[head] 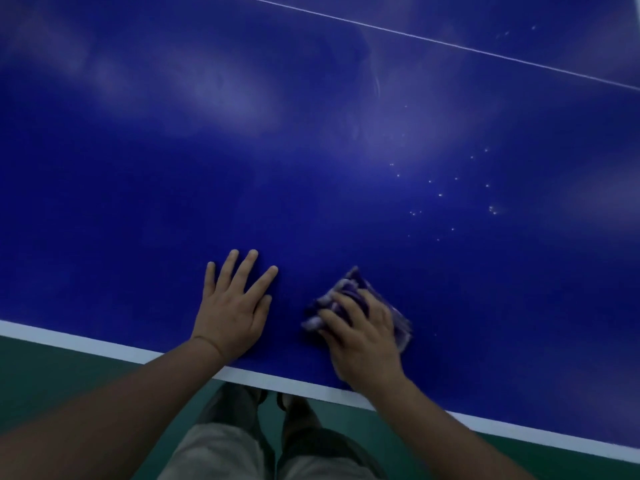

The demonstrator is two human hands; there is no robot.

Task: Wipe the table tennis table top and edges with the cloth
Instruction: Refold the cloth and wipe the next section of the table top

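The blue table tennis table (311, 150) fills most of the view, with a white stripe along its near edge (104, 348). My left hand (232, 306) lies flat on the top near that edge, fingers spread. To its right, my right hand (363, 334) presses a folded purple and white cloth (346, 289) onto the surface; the cloth shows past the fingertips and on the right side of the hand. Small white droplets (446, 192) speckle the table beyond the cloth, to the right.
A thin white line (433, 39) crosses the far part of the table. Pale smears (221, 95) show on the far left of the top. Below the near edge are the green floor (52, 375) and my legs in grey shorts (270, 452).
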